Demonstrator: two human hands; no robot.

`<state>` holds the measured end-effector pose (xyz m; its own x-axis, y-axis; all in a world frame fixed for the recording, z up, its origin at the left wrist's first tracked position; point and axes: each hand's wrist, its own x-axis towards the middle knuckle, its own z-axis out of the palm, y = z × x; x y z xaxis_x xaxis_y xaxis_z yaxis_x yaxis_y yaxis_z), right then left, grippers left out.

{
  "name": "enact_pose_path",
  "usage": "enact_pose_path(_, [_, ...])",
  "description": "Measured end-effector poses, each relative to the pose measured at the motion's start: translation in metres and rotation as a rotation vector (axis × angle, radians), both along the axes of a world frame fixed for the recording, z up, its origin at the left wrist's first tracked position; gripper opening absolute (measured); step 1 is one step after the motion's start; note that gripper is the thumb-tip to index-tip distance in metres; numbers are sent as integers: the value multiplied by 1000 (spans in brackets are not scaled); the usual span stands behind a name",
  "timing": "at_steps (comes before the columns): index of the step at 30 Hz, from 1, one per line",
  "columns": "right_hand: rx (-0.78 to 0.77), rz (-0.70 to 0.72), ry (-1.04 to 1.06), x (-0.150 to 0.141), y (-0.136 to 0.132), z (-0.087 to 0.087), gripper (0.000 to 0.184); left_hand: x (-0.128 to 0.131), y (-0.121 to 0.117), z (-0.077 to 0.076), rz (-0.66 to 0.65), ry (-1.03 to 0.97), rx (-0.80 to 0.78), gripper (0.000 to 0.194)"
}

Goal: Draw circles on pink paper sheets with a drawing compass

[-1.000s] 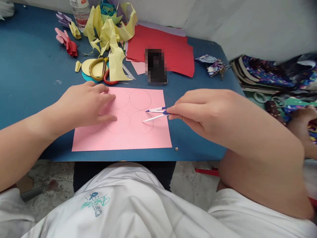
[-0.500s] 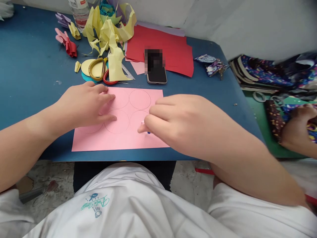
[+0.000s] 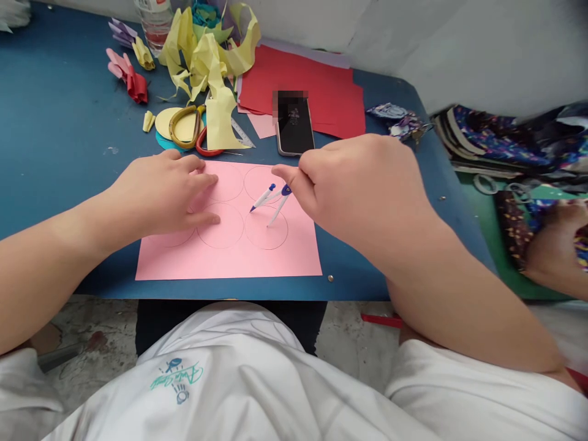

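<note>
A pink sheet of paper (image 3: 220, 263) lies near the table's front edge, with several pencil circles drawn on it. My left hand (image 3: 160, 190) rests flat on its left part, fingers spread. Above the right part, my right hand (image 3: 358, 190) pinches the top of a white and blue drawing compass (image 3: 277, 208) between thumb and fingers. One leg of the compass meets the paper inside the lower right circle; its pen-like leg reaches toward that circle's upper left edge. The palm side of my right hand is hidden.
Behind the sheet lie scissors (image 3: 186, 128), yellow paper scraps (image 3: 220, 116), a phone (image 3: 295, 131) and red paper sheets (image 3: 340, 95). Folded paper pieces (image 3: 133, 82) and a bottle (image 3: 155, 24) stand back left. Keys (image 3: 408, 125) lie right; another person's arm (image 3: 554, 245) shows beyond.
My right hand has moved up and turned, bringing the compass into clear view and uncovering the lower right circle. My left hand stays on the sheet.
</note>
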<state>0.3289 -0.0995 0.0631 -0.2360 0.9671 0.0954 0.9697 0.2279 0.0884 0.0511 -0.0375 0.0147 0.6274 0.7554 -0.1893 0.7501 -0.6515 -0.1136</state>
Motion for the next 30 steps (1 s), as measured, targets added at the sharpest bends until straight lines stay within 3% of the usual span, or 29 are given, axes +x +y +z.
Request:
enact_pose_path(5, [48, -10, 13, 17, -12, -6, 59, -1, 1, 1, 2, 25, -9, 72])
enact_pose_path(8, [-16, -28, -47, 6, -16, 2, 57, -1, 1, 1, 33, -34, -35, 67])
enact_pose_path(11, [-112, -53, -115, -11, -15, 12, 46, -2, 2, 1, -2, 32, -7, 74])
enact_pose_path(13, [-150, -9, -124, -17, -14, 16, 41, -2, 1, 1, -15, 62, 17, 76])
enact_pose_path(19, [-141, 369, -67, 0, -24, 19, 37, -4, 1, -1, -25, 29, 25, 75])
enact_pose_path(25, [-81, 403, -119, 19, -41, 23, 44, -3, -1, 3, -52, 30, 28, 76])
enact_pose_path(30, [-83, 344, -109, 27, -37, 24, 33, -3, 2, 1, -26, 20, 16, 74])
